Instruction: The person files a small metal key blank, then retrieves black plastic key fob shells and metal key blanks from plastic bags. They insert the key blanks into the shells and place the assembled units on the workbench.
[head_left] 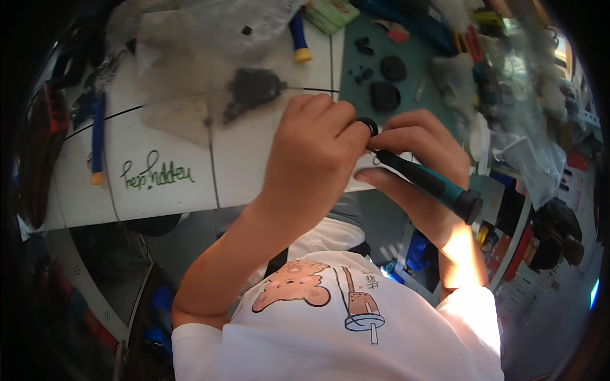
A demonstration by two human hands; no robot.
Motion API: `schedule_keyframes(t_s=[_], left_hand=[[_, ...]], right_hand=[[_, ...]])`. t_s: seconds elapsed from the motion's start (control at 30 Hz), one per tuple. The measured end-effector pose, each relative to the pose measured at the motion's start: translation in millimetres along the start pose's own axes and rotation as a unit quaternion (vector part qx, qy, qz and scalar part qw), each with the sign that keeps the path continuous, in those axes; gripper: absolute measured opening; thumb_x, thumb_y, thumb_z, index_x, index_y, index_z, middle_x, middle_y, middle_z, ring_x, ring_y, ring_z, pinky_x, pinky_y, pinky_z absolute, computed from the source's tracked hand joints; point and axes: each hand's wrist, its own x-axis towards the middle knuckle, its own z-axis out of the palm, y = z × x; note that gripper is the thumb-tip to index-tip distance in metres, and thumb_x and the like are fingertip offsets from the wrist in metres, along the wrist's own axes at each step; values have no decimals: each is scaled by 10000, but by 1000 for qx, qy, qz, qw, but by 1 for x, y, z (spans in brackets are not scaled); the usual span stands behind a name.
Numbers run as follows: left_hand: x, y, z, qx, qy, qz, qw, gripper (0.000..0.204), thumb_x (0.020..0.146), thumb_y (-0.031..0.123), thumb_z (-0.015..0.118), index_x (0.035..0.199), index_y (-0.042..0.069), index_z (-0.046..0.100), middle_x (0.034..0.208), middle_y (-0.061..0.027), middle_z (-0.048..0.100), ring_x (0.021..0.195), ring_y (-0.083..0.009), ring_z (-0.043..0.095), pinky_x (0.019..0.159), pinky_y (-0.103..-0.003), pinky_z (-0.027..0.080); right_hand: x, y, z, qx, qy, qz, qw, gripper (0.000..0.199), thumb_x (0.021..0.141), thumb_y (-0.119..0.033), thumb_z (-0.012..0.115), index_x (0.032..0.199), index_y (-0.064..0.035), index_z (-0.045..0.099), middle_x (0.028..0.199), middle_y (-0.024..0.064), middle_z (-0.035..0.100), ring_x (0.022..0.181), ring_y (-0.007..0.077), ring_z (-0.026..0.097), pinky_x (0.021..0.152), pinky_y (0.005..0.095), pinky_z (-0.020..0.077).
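My left hand (318, 140) is closed, fingers curled, on a small black rounded part (368, 125) that shows at its fingertips. Most of that part is hidden by the fingers. Close beside it, my right hand (424, 149) grips a screwdriver (427, 179) with a green and black handle. The handle slants down to the right across the palm, and its narrow end points at the part in my left hand. Whether the tip touches the part I cannot tell. Both hands are held above the near edge of the white table (248, 174).
A clear bag with dark pieces (254, 87) lies beyond my left hand. Black round parts (385, 95) sit on a green mat (356, 54). Blue-and-yellow handled tools (98, 136) lie on the table. Plastic bags (521, 149) crowd the right side.
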Motion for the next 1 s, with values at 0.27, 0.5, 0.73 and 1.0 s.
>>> schedule_keyframes(t_s=[0.27, 0.5, 0.73, 1.0], left_hand=[[-10, -10, -3, 12, 17, 9, 1000, 119, 608, 96, 657, 658, 57, 556, 692, -51, 479, 756, -242, 503, 746, -358, 401], [-6, -30, -1, -2, -10, -27, 1000, 196, 591, 78, 701, 752, 44, 596, 754, -55, 507, 801, -240, 511, 744, -350, 400], [-6, -10, 4, 6, -64, -62, 996, 400, 559, 100, 755, 932, 64, 616, 791, -50, 507, 811, -240, 509, 768, -360, 391], [-20, 2, 4, 50, -138, -22, 989, 287, 673, 169, 627, 934, 51, 613, 777, -37, 472, 734, -185, 480, 664, -324, 351]], right_hand=[[29, -65, -30, -391, -192, -193, 879, 391, 539, 15, 680, 923, 34, 611, 770, 103, 520, 669, 234, 532, 513, 327, 427], [36, -66, -36, -532, -341, -317, 707, 358, 576, -19, 651, 918, 86, 633, 603, 11, 398, 566, 145, 435, 475, 276, 327], [43, -37, -54, -455, -323, -316, 767, 398, 581, -21, 607, 959, 102, 623, 578, 2, 362, 501, 131, 389, 436, 278, 289], [33, -33, -56, -382, -334, -271, 818, 407, 568, -114, 565, 911, 92, 638, 544, -7, 383, 476, 127, 400, 403, 259, 289]])
